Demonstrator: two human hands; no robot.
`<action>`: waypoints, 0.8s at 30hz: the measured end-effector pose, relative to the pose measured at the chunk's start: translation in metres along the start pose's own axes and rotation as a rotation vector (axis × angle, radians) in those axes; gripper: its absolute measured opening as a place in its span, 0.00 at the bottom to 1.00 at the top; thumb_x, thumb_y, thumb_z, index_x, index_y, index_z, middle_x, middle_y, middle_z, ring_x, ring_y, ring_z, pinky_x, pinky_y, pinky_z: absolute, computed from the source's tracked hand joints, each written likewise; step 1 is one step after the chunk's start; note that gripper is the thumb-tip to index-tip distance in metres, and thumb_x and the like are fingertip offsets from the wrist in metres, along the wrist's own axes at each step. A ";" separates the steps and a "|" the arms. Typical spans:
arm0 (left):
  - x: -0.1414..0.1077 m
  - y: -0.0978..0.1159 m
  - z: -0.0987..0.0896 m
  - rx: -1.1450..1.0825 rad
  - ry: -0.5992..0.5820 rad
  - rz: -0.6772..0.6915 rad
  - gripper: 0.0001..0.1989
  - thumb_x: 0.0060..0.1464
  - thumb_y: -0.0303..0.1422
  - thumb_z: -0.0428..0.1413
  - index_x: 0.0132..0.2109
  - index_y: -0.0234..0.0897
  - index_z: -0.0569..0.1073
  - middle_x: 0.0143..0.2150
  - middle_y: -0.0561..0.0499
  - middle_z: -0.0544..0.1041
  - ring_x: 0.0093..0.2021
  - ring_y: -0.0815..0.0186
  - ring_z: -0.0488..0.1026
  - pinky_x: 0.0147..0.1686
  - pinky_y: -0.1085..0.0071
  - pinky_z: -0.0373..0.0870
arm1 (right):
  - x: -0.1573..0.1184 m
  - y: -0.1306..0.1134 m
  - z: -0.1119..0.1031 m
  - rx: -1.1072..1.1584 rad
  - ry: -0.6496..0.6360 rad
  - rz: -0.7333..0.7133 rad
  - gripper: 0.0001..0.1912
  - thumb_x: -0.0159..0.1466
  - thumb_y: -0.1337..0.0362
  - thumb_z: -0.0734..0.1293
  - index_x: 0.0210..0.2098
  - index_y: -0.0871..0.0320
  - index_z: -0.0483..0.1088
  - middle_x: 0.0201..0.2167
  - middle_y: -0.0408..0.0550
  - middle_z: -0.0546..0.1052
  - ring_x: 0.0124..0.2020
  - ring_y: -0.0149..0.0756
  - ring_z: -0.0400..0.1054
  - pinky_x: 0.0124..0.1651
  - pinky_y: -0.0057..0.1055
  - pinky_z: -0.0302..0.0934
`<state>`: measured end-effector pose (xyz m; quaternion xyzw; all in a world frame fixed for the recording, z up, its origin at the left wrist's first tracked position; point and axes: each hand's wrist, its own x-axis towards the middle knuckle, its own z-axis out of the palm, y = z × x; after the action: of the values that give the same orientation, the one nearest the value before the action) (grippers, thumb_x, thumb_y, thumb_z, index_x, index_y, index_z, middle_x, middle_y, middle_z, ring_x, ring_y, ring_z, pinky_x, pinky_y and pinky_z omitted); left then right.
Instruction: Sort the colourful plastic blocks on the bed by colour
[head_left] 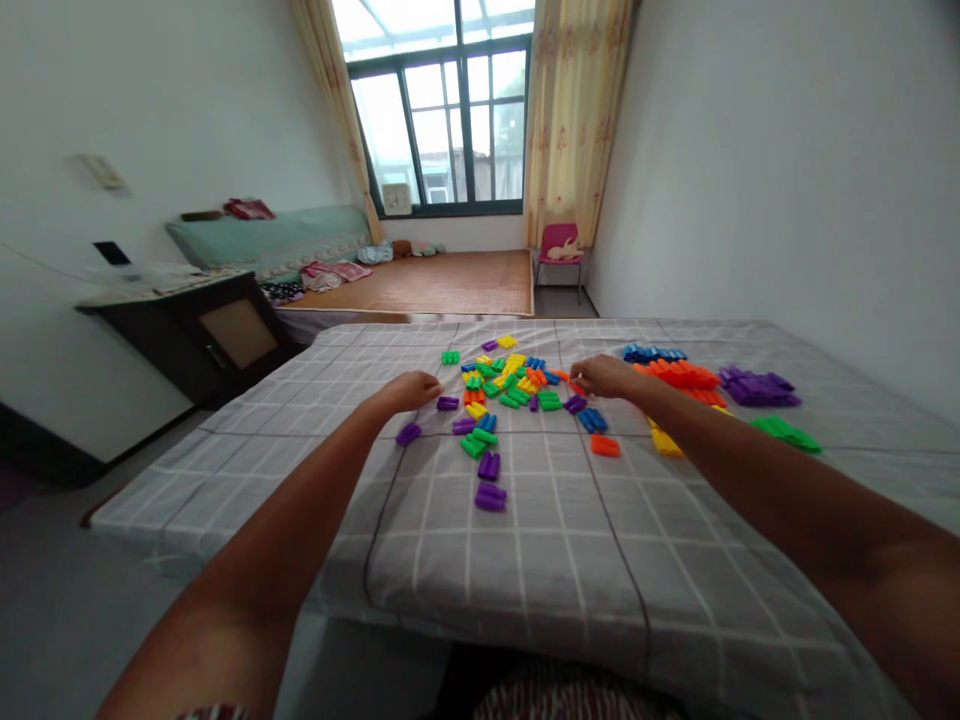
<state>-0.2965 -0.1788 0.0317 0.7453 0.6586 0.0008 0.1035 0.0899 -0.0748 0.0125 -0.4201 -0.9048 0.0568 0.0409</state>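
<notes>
Two bare hands flank a mixed heap of small coloured plastic pieces [514, 382] on a checked cloth [540, 540]. The left hand [415, 389] is at the heap's left side, fingers bent and drawn together, near a purple piece [448, 403]; whether anything is pinched there cannot be told. The right hand [601, 376] is at the heap's right edge, fingers curled beside an orange piece [578, 389]; its grip, too, cannot be made out.

Well to the right of the heap lie single-colour groups: blue [655, 354], orange [681, 374], purple [759, 387], yellow [665, 441] and green [786, 433]. Loose purple pieces [491, 497] lie on the heap's near side.

The right forearm [720, 445] crosses the view over the orange and yellow groups, so a low sweep of it could knock them out of line. The pieces overlap in the heap, so a hasty pull at one might drag or scatter its neighbours. The cloth has slight creases; if a wrist or sleeve tugged it, the groups could shift together.
</notes>
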 end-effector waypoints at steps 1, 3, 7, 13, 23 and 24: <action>-0.002 -0.001 -0.001 -0.010 0.022 0.086 0.18 0.53 0.33 0.50 0.49 0.40 0.77 0.46 0.49 0.79 0.46 0.63 0.74 0.46 0.72 0.68 | -0.002 0.001 -0.001 0.049 -0.021 -0.073 0.10 0.57 0.66 0.66 0.37 0.53 0.78 0.33 0.47 0.80 0.34 0.37 0.73 0.36 0.28 0.60; -0.004 -0.001 0.000 -0.033 0.034 0.267 0.23 0.47 0.26 0.51 0.51 0.41 0.75 0.56 0.50 0.74 0.54 0.64 0.70 0.53 0.72 0.64 | -0.006 0.001 -0.002 0.149 -0.093 -0.220 0.13 0.55 0.69 0.67 0.38 0.53 0.78 0.37 0.44 0.80 0.37 0.36 0.73 0.39 0.27 0.61; -0.006 0.003 0.007 -0.029 -0.044 0.301 0.25 0.45 0.23 0.51 0.52 0.41 0.75 0.54 0.50 0.74 0.51 0.64 0.72 0.52 0.72 0.65 | -0.011 0.001 -0.001 0.248 -0.194 -0.270 0.15 0.52 0.68 0.69 0.40 0.52 0.77 0.38 0.42 0.80 0.38 0.36 0.73 0.40 0.26 0.62; -0.007 0.007 0.003 0.047 -0.052 0.074 0.24 0.46 0.37 0.58 0.52 0.41 0.75 0.50 0.47 0.75 0.42 0.61 0.75 0.41 0.72 0.69 | -0.014 0.008 -0.004 0.259 -0.167 -0.123 0.22 0.49 0.63 0.73 0.45 0.53 0.76 0.39 0.44 0.80 0.36 0.37 0.74 0.37 0.26 0.63; -0.005 0.010 0.000 -0.021 -0.080 0.017 0.25 0.39 0.31 0.54 0.49 0.42 0.73 0.45 0.52 0.78 0.41 0.62 0.75 0.42 0.71 0.70 | -0.023 -0.011 -0.015 0.359 -0.075 -0.182 0.13 0.59 0.58 0.70 0.43 0.54 0.76 0.40 0.43 0.78 0.40 0.37 0.71 0.43 0.31 0.65; -0.004 0.008 -0.001 -0.034 -0.076 0.009 0.24 0.38 0.33 0.55 0.48 0.43 0.73 0.44 0.52 0.79 0.40 0.61 0.75 0.42 0.71 0.70 | -0.026 -0.009 -0.017 0.372 -0.036 -0.159 0.14 0.62 0.57 0.68 0.45 0.55 0.74 0.44 0.45 0.76 0.42 0.38 0.71 0.45 0.35 0.66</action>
<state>-0.2892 -0.1830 0.0347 0.7457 0.6509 -0.0160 0.1413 0.1021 -0.0996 0.0304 -0.3312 -0.9097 0.2269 0.1062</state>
